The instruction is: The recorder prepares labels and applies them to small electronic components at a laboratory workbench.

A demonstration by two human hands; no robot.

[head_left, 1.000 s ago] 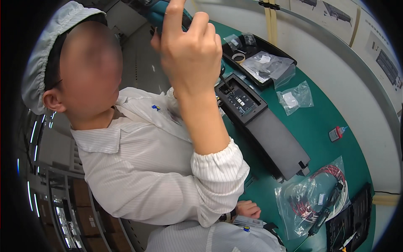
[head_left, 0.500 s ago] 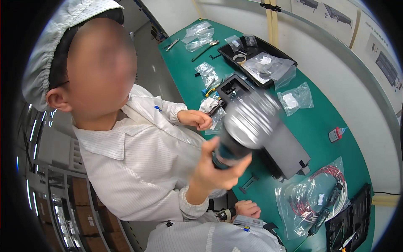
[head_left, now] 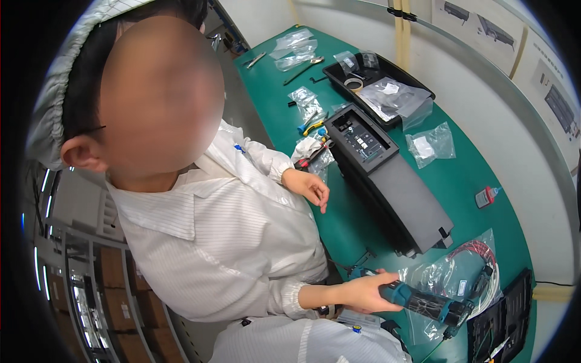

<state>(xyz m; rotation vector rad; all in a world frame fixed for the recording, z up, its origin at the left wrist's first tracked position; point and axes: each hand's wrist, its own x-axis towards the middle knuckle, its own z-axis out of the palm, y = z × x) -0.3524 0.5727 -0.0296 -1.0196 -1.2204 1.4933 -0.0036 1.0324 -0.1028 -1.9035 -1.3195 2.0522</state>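
Observation:
My left hand is mostly hidden behind a co-worker's forearm; only the dark wristband [head_left: 325,312] near it shows. Its fingers cannot be seen. My right hand is out of view. The co-worker's right hand [head_left: 366,293] grips a teal and black power screwdriver [head_left: 417,300] low over the near table edge. That person's left hand [head_left: 308,187] hangs loosely curled beside a long dark grey equipment box [head_left: 411,196]. At the box's far end, a recess [head_left: 363,140] shows small parts inside.
On the green table [head_left: 478,163] lie a black tray [head_left: 417,92] with bags, pliers [head_left: 313,126], a red bottle [head_left: 486,196], bagged cables [head_left: 478,251], another teal screwdriver [head_left: 481,284] and an open black case [head_left: 514,314]. The co-worker [head_left: 230,242] stands close on the left.
The co-worker's right hand has swung the tool down and right, away from the grey box, uncovering its recess. Their left hand has moved right and loosened. My left hand has become covered.

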